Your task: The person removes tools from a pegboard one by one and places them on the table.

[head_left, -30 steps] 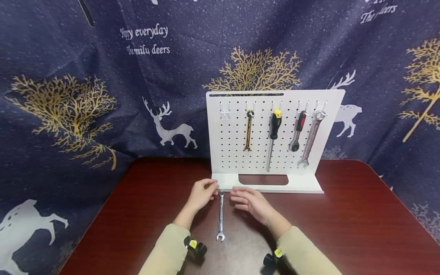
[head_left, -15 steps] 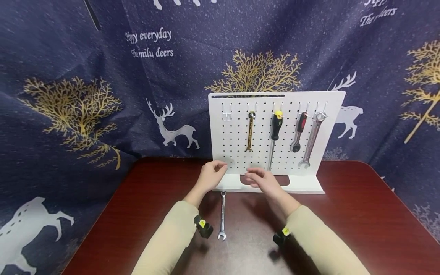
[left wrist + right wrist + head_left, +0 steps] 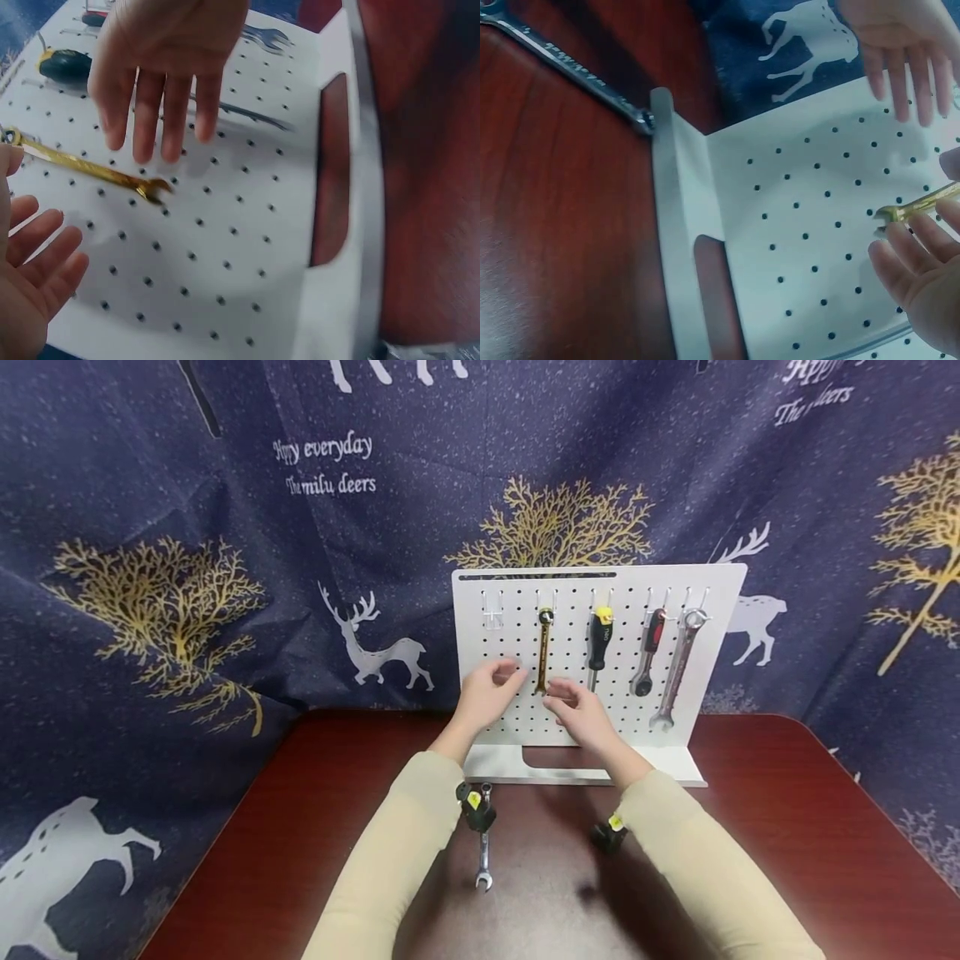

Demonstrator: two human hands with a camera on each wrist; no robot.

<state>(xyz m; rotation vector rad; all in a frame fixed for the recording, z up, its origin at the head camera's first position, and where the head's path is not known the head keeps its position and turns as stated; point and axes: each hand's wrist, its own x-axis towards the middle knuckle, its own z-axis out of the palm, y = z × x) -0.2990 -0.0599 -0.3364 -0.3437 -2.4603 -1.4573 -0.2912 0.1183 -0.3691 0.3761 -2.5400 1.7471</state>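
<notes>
Gold-coloured metal caught my eye first: a slim wrench (image 3: 543, 652) hung by its ring end from a hook near the upper edge of a white pegboard (image 3: 630, 720), left of the board's middle as the person faced it, its forked end downward. Both hands were raised before the board, one on either side of that wrench. The left hand (image 3: 486, 695) was nearer the board's left edge, its fingers reaching out, thumb well apart from them. The right hand (image 3: 581, 714) stood just beside the wrench's lower end, fingers extended and lightly bent, also wide; whether its fingertips touched the metal I couldn't tell.

Further along toward the board's right edge hung a black screwdriver (image 3: 600, 639) with a yellow top, its shaft partly behind the right hand, then a red and black ratchet (image 3: 651, 647) and a large silver wrench (image 3: 678, 672). A clear hook (image 3: 492, 610) sat by the upper left corner.

Below, on the dark red table (image 3: 750, 827), lay a chrome wrench (image 3: 483, 852), its ring end close to the front edge of the board's base, near the left corner. A small black camera (image 3: 476, 810) at the left sleeve (image 3: 390, 860) covered part of it from above.
</notes>
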